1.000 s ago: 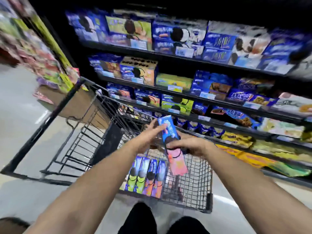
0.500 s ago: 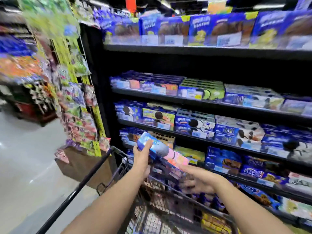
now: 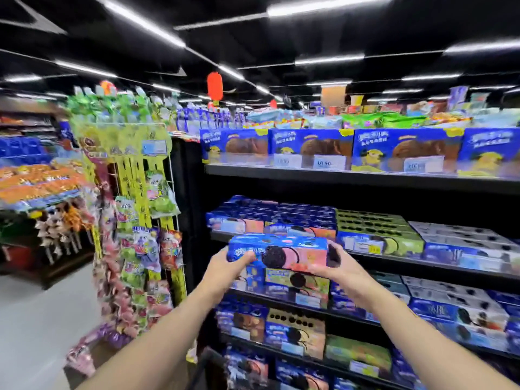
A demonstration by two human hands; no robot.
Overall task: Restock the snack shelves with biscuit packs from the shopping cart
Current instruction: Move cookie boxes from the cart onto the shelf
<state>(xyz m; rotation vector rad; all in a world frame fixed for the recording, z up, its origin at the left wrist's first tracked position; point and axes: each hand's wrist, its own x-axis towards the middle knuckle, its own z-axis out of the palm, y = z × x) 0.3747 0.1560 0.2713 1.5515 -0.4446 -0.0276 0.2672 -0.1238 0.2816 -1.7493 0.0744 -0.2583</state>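
Observation:
I hold a blue and pink biscuit pack (image 3: 277,253) flat and level in front of the snack shelves. My left hand (image 3: 225,267) grips its left end and my right hand (image 3: 336,267) grips its right end. The pack hangs just below and in front of a shelf row of matching blue and pink packs (image 3: 270,220). A dark corner of the shopping cart (image 3: 205,367) shows at the bottom edge; the cart's basket is out of view.
Black shelves (image 3: 351,178) hold rows of blue, green and white biscuit boxes on several levels. A rack of hanging candy bags (image 3: 140,249) stands at the shelf's left end. The aisle floor (image 3: 42,319) opens to the left, with more displays beyond.
Both hands lifted the pack from over the cart up to shelf height and turned it level. My view rose from the cart to the upper shelves.

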